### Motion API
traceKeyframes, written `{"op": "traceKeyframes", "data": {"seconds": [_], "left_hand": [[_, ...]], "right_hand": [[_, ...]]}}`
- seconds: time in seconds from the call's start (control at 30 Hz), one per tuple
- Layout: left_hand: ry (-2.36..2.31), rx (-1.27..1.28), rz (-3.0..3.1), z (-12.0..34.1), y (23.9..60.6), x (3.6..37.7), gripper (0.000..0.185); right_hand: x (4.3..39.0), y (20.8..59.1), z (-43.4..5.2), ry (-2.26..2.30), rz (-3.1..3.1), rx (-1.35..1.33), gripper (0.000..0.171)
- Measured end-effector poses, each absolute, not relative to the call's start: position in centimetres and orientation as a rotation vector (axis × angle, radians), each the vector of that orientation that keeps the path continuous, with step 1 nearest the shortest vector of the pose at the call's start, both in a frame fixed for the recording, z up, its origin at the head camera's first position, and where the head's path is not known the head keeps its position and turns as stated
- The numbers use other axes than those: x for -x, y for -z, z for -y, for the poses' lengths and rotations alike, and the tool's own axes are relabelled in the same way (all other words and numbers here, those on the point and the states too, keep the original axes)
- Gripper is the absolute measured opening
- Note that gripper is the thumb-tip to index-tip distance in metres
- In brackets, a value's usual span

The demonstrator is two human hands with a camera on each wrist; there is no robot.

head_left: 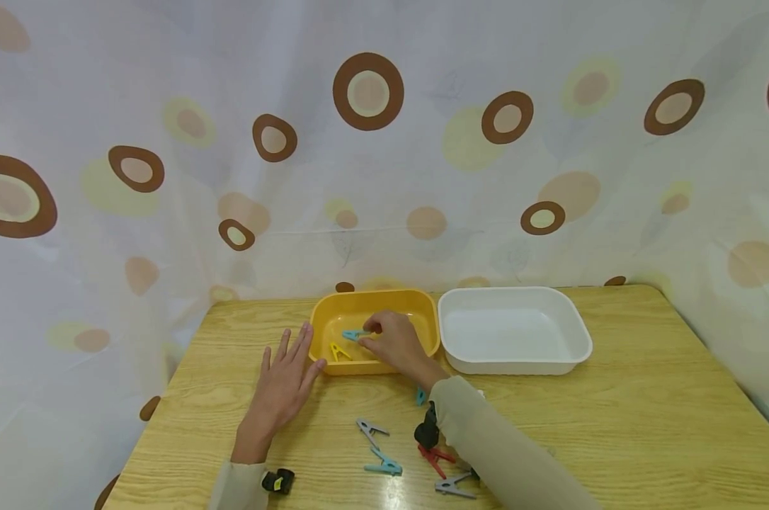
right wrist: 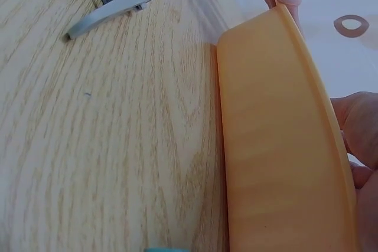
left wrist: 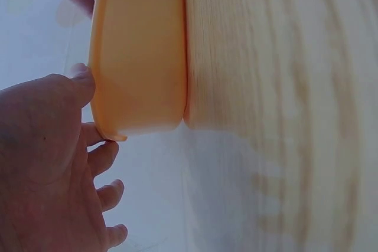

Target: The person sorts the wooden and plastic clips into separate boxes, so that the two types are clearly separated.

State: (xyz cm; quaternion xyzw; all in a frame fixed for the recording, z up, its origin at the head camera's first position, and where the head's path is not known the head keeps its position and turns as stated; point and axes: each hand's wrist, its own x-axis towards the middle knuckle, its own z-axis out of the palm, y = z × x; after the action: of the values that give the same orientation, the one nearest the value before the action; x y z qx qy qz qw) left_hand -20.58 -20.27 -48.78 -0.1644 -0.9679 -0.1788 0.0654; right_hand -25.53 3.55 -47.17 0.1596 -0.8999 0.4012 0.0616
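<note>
Over the yellow tray (head_left: pixel 374 367), my right hand (head_left: pixel 397 343) pinches the end of a light blue clothespin (head_left: pixel 352 335) between thumb and forefinger. A yellow clothespin (head_left: pixel 338 351) lies on the tray floor, near its front left corner. My left hand (head_left: pixel 285 382) rests at the tray's left rim with its fingers stretched out. In the left wrist view, the thumb and fingers of the left hand (left wrist: pixel 47 146) touch the rim at the corner. The tray wall hides most of the right hand (right wrist: pixel 360 122) in the right wrist view.
A white tray (head_left: pixel 515 367) stands right beside the yellow one. In front lie a grey clothespin (head_left: pixel 372 429), blue clothespins (head_left: pixel 384 464) (head_left: pixel 420 397), a red clothespin (head_left: pixel 434 458) and another grey clothespin (head_left: pixel 454 486) near the right sleeve. A patterned curtain (head_left: pixel 410 177) hangs behind the table.
</note>
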Motion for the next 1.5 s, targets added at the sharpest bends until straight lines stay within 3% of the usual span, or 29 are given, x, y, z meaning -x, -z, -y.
{"op": "traceKeyframes", "data": {"seconds": [0.77, 1.5], "left_hand": [[0.524, 0.506, 2.926, 20.1, 48.4, 20.9, 0.069], [0.544, 0.502, 2.940, 20.3, 48.7, 20.8, 0.070]], "right_hand": [[23.4, 45.4, -5.4, -1.285, 2.589, -0.558, 0.023], [17.6, 45.1, -11.2, -1.243, 2.478, -0.684, 0.021]]}}
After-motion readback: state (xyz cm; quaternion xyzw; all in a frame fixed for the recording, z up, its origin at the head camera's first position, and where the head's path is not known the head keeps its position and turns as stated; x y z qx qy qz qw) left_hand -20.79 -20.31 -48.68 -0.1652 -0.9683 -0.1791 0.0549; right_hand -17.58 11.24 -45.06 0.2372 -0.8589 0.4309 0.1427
